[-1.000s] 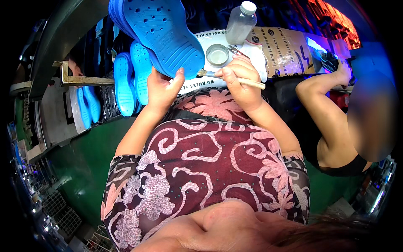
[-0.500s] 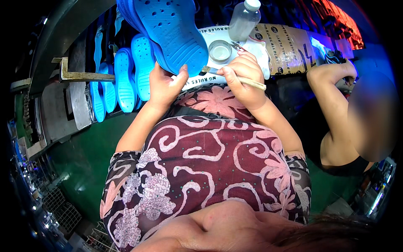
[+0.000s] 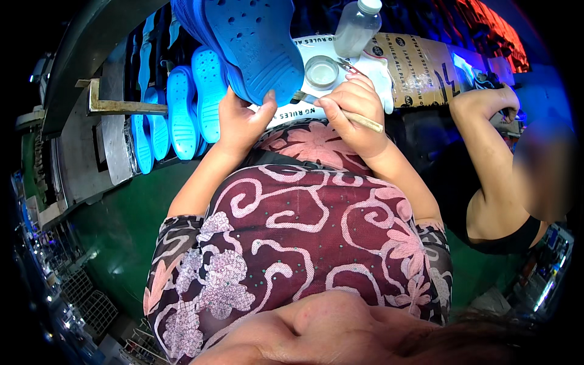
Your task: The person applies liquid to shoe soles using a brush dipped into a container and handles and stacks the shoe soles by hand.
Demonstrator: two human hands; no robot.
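A blue clog (image 3: 261,58) is held up at the top with its grooved, holed sole turned toward me. My left hand (image 3: 243,125) grips its lower end, thumb on the sole's edge. My right hand (image 3: 359,112) is closed on a flat brush with a pale handle (image 3: 366,122); the bristles are at the clog's lower right edge, and whether they touch cannot be made out. A thin red-and-metal tool (image 3: 347,65) shows by the right fingers, its hold unclear. Just beyond the brush sits a small round glass dish (image 3: 322,72) with pale contents.
Behind the dish stands a clear bottle with a white cap (image 3: 358,30). Several blue clogs (image 3: 182,112) line the left, near a metal bracket (image 3: 121,106). White cloth and brown printed cardboard (image 3: 420,70) cover the work surface. A co-worker's bent arm (image 3: 486,134) is at the right.
The clog's sole has tilted slightly and looks darker. Both hands keep their holds, and the brush stays by the clog's edge. The whole view has shifted a little.
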